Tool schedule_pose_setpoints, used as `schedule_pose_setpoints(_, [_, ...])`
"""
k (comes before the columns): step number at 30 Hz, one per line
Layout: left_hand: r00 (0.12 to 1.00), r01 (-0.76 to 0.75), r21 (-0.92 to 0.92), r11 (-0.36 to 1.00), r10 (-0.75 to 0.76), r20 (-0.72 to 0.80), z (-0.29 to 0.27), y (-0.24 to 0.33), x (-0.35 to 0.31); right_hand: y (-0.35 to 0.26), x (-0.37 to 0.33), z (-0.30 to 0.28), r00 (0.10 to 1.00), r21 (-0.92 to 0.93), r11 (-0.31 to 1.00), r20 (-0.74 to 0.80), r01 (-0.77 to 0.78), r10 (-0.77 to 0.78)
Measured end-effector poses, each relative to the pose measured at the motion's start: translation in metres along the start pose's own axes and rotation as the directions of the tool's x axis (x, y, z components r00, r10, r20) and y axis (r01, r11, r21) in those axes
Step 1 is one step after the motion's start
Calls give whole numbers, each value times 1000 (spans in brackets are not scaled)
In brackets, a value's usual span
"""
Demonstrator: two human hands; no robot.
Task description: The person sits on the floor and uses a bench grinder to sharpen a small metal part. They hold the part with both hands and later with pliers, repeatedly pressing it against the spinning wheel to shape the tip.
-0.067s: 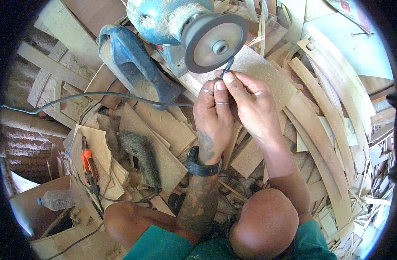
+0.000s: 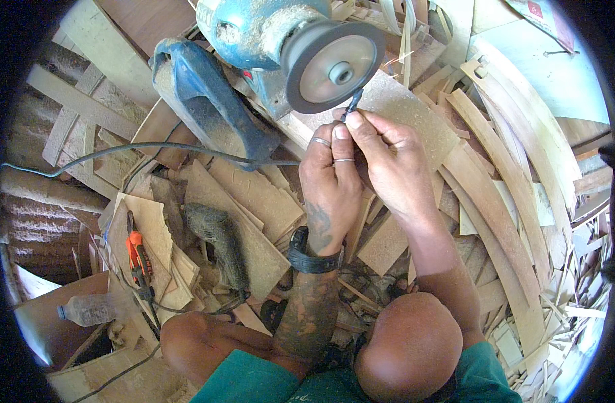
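Note:
A blue bench grinder (image 2: 237,33), dusted with sawdust, stands at the top of the head view with its round grey grinding wheel (image 2: 311,75) facing me. A dark, spiral-fluted drill bit (image 2: 354,101) points up with its tip at the wheel's lower right edge. My right hand (image 2: 391,148) pinches the bit between thumb and fingers. Pressed up beside it, my left hand (image 2: 330,158) has its closed fingertips at the bit's lower end; rings and a black wrist strap show on that side. Faint sparks (image 2: 393,62) fly off right of the wheel.
A blue tool housing (image 2: 207,101) leans left of the grinder, and a black cable (image 2: 207,146) crosses below it. Lower left are an orange-and-black tool (image 2: 138,258), a dusty dark power tool (image 2: 219,242) and a plastic bottle (image 2: 96,310). Curved wooden strips (image 2: 502,168) lie right.
The sparks right of the wheel have become fainter and fewer. My hands and the drill bit hold practically the same position.

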State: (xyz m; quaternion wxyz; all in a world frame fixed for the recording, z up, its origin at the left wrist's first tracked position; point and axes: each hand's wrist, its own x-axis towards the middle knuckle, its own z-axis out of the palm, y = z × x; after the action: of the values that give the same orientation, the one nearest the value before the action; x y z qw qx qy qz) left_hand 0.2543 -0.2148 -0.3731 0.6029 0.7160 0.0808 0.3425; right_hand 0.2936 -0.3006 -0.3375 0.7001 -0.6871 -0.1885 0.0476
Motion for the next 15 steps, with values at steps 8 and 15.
schedule_pose_setpoints(8, [1000, 2, 24, 1000, -2, 4, 0, 3, 0, -3, 0, 0, 1000, -34, 999, -13, 21, -22])
schedule_pose_setpoints(15, [1000, -9, 0, 1000, 9, -15, 1, 2, 0, -4, 0, 1, 1000, 1, 1000, -7, 18, -18])
